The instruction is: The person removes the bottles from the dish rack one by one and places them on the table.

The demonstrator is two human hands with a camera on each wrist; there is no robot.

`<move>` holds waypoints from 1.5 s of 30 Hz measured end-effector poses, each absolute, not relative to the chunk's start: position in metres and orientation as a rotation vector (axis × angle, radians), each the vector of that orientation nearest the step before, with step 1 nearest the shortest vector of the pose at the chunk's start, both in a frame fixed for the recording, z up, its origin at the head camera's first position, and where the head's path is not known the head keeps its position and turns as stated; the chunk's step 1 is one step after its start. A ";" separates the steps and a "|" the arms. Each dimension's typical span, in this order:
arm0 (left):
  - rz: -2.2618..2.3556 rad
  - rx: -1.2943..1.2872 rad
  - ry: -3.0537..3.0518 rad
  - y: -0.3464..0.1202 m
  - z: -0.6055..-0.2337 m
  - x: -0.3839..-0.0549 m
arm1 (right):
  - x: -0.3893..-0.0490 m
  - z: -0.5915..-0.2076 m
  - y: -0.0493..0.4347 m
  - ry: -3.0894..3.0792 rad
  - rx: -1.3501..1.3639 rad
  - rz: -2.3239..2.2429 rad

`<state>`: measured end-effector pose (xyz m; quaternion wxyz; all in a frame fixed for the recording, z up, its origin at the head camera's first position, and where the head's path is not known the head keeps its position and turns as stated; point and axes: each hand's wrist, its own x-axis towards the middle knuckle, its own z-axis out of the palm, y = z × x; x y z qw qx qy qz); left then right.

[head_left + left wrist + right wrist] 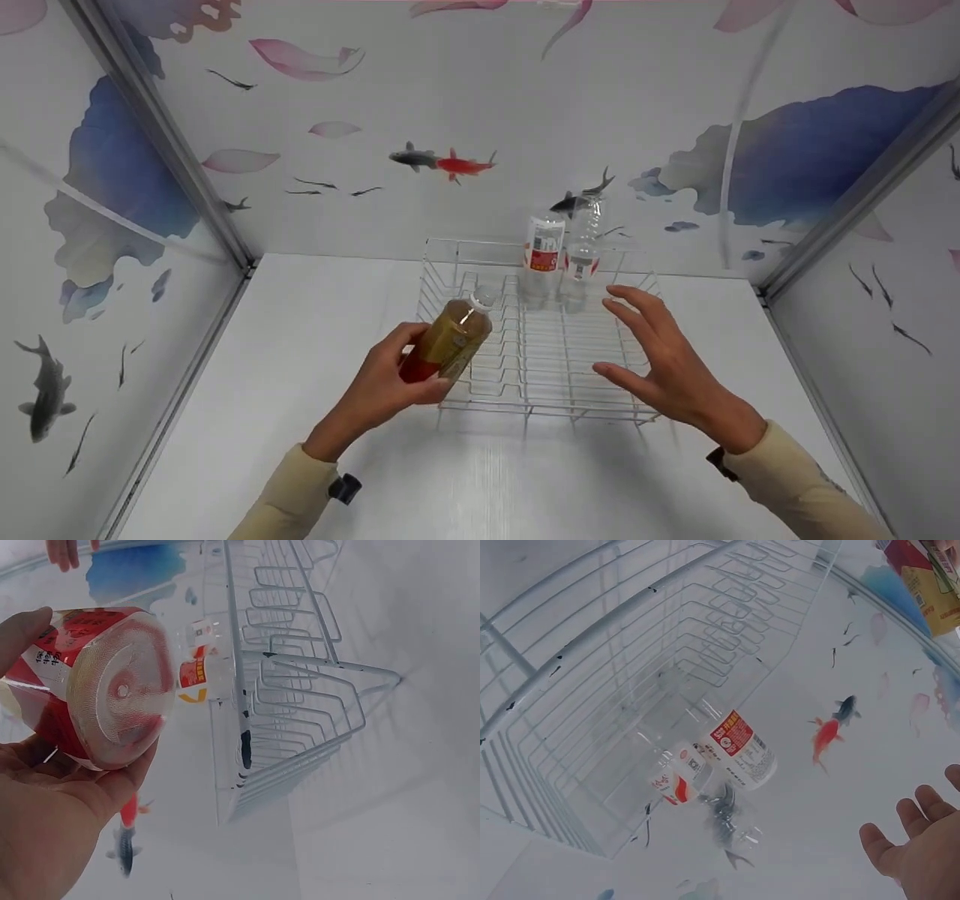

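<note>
My left hand [386,379] grips a plastic bottle [450,341] with a gold and red label, tilted with its white-collared neck up and to the right. In the left wrist view the round clear base of this bottle [124,690] faces the camera, fingers and thumb around its sides. The bottle is over the left part of a white wire rack [525,410]. My right hand [667,360] holds nothing, fingers spread and thumb apart, above the rack's right side. Two clear bottles stand at the rack's back: one with a red and white label [544,251], one slimmer [581,262] beside it.
The rack stands on a white table [300,322] between printed panels. Metal corner posts [217,202] run up at the left and right. The back panel [487,90], painted with fish and petals, rises close behind the rack and the two clear bottles.
</note>
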<state>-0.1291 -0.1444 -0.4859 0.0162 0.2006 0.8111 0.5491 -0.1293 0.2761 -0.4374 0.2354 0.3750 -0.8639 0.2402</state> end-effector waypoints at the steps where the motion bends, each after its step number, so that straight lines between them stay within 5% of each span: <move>1: 1.707 0.619 2.539 -0.146 -0.487 -0.129 | -0.130 -0.438 0.277 -2.371 1.027 0.669; 45: 1.886 0.306 2.618 -0.192 -0.509 -0.133 | -0.165 -0.478 0.323 -2.535 0.662 0.947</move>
